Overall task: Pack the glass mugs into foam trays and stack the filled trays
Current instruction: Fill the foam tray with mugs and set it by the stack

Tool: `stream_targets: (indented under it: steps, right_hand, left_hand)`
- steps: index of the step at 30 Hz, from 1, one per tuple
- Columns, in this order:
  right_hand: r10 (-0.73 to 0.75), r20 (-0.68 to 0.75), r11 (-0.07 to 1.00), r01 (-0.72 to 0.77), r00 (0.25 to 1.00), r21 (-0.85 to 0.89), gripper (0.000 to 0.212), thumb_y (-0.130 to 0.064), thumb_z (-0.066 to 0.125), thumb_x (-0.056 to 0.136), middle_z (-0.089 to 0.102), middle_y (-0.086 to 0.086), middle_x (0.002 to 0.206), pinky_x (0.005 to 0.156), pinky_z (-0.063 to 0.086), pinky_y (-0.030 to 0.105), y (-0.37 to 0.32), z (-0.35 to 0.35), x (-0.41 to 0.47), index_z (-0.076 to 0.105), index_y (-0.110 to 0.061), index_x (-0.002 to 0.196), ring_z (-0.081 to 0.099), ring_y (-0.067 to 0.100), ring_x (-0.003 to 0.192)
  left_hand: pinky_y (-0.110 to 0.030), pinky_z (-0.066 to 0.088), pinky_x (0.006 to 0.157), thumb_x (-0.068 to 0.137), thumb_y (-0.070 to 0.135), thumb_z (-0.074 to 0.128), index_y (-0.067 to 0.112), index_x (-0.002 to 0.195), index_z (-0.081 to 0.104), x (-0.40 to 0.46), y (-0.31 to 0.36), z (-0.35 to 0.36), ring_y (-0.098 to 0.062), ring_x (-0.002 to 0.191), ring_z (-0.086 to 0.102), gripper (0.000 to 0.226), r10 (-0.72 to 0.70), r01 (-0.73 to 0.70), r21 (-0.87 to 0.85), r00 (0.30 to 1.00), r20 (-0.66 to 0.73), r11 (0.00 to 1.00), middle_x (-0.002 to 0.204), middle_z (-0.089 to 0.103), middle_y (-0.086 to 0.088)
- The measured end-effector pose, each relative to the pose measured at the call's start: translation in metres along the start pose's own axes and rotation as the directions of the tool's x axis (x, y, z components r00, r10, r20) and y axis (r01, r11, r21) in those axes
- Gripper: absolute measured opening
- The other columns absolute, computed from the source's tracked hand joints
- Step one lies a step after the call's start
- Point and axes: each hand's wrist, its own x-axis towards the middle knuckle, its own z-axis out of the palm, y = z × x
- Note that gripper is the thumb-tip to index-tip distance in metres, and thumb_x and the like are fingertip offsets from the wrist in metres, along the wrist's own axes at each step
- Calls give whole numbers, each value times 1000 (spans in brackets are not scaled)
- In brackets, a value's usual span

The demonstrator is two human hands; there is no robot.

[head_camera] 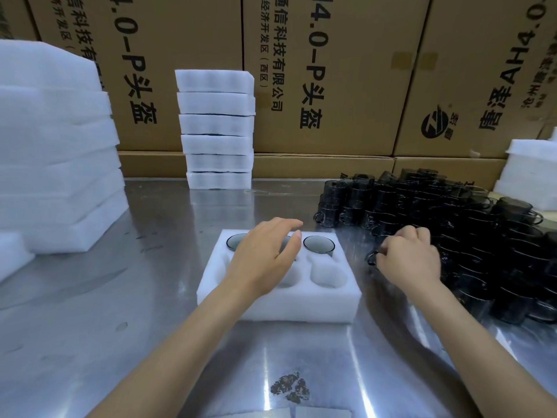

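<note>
A white foam tray (271, 306) lies on the metal table in front of me. Its back row holds dark glass mugs: one at the left (234, 241), one at the right (319, 244), and one between them mostly hidden under my hand. The front pockets show bare foam. My left hand (265, 254) hovers over the tray's back row with fingers relaxed and spread. My right hand (405, 257) has curled fingers round a dark mug (373, 257) at the near edge of the mug pile (452, 224).
A stack of filled foam trays (217, 128) stands at the back centre. Piles of foam trays (57, 152) rise at the left, more foam (530, 173) at the far right. Cardboard boxes (331, 70) wall off the back. The steel table (120, 297) spreads around the tray.
</note>
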Motion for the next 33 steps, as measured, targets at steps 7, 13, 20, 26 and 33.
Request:
stream_targets:
  steps: [7,13,20,26,33]
  right_hand:
    - [-111,31,923,92,993,373,22,-35,62,81,53,-3,97,68,40,33,-17,3,-1,55,-21,66,54,25,94]
    - [49,-271,748,144,961,648,38,-57,59,78,51,-11,81,55,34,31,-22,-25,-16,41,-24,82,51,11,69]
    - [-170,-254,827,278,952,489,33,-49,45,86,58,-7,65,53,33,27,-54,-55,-38,52,-21,72,54,15,65]
    - [-222,-187,917,270,957,293,31,-46,42,85,48,-5,65,49,23,26,-75,-43,-41,44,-19,71,43,16,59]
    - [-281,-190,929,317,941,192,38,-54,39,85,44,-6,67,53,25,28,-80,-37,-42,34,-23,65,47,21,65]
  left_hand:
    - [-21,32,80,100,35,34,28,114,59,1,-1,1,-10,103,47,29,-32,33,-18,998,47,999,107,61,14]
    - [-22,34,78,99,35,34,29,111,59,1,-2,3,-9,99,47,28,-35,36,-17,998,45,999,100,61,14]
    - [-29,39,87,100,33,35,25,112,61,2,-1,1,-14,101,50,29,-8,8,-3,999,39,1000,106,62,9]
    - [-30,40,86,99,33,35,25,110,61,1,-1,1,-13,98,50,30,-11,12,-10,999,48,1000,102,61,11]
    - [-28,39,85,99,33,35,25,106,61,2,-3,2,-13,98,50,28,-9,11,-21,999,53,1000,99,59,12]
